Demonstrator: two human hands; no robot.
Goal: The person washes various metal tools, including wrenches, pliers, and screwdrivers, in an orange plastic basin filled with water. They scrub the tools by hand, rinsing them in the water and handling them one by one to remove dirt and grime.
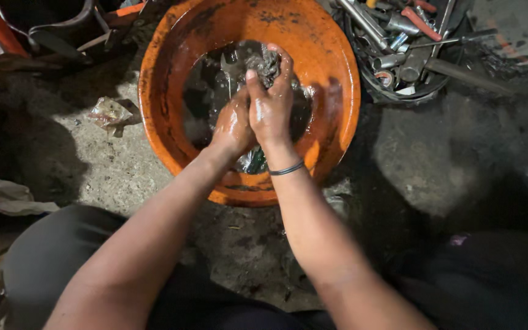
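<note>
A round orange basin [331, 67] sits on the ground in front of me, holding dark, dirty liquid and some submerged metal parts. My right hand [270, 107] is over the basin's middle, its fingers closed around a grey, grimy lump, a rag or scrubber [265, 62]. My left hand [232, 125] is tucked just left of and below the right hand, wet and greasy, pressed against it; what it holds is hidden. A dark band circles my right wrist.
A dark round container full of metal tools, sockets and wrenches [398, 43] stands at the upper right of the basin. A crumpled plastic scrap [110, 115] lies on the dirt floor to the left. Pale cloth [1, 197] lies at the left edge.
</note>
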